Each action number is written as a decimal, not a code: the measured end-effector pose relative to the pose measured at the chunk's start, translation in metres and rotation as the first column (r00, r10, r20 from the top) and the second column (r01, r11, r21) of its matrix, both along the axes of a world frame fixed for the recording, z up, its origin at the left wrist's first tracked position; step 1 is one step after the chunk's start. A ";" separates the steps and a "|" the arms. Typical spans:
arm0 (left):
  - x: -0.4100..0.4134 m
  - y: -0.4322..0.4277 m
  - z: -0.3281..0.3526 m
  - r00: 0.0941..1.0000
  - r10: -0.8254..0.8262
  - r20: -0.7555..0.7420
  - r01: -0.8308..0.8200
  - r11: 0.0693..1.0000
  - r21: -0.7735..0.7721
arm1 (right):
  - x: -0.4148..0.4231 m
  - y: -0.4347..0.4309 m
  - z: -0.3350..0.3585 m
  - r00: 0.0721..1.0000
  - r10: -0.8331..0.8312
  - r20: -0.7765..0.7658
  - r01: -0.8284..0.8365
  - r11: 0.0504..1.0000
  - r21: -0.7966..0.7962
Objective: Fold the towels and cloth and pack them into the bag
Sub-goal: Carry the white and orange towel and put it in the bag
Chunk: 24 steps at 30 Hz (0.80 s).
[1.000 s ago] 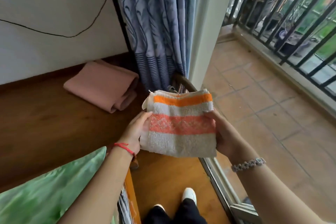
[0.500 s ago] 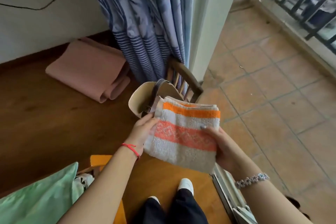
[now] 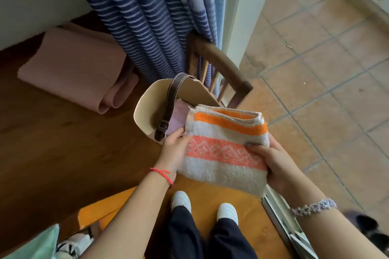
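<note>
Head view: we pinch the folded orange-striped terry towel (image 3: 226,149) between left hand (image 3: 175,147) and right hand (image 3: 277,166), fingers closed on its side edges, the open cream leather-strapped bag (image 3: 151,107) just beyond our left fingers.

Left hand (image 3: 175,145) and right hand (image 3: 273,162) grip, arms extended.

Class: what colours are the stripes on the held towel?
Orange and coral-pink bands on off-white towel, head view.

Soft daylight from the right, dim left side, wide-angle edge distortion
</note>
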State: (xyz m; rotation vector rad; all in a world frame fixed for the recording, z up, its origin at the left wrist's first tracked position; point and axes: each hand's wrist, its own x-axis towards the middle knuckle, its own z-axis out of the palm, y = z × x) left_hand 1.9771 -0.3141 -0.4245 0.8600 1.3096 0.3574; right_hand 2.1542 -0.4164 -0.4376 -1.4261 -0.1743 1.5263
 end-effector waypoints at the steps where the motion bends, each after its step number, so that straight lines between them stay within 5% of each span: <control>1: -0.002 0.002 -0.002 1.000 -0.003 0.010 0.003 1.000 -0.007 | -0.001 0.003 -0.003 1.000 -0.010 -0.002 0.010 1.000 0.006; 9: -0.052 0.020 0.004 0.995 -0.073 -0.062 0.077 0.995 0.068 | -0.017 0.033 -0.006 0.996 -0.082 -0.022 0.083 0.995 0.050; 15: -0.082 0.077 -0.004 0.958 0.242 -0.156 -0.191 0.940 0.282 | -0.035 0.066 -0.007 0.996 -0.092 -0.010 0.093 0.994 0.060; 18: -0.076 0.109 -0.031 0.981 0.178 -0.074 -0.160 0.964 0.212 | -0.043 0.082 -0.012 0.997 -0.080 -0.022 0.081 0.995 0.059; 24: -0.048 0.141 -0.087 0.976 -0.219 0.009 0.217 0.964 -0.152 | -0.055 0.111 -0.026 0.990 -0.106 -0.092 0.110 0.993 0.050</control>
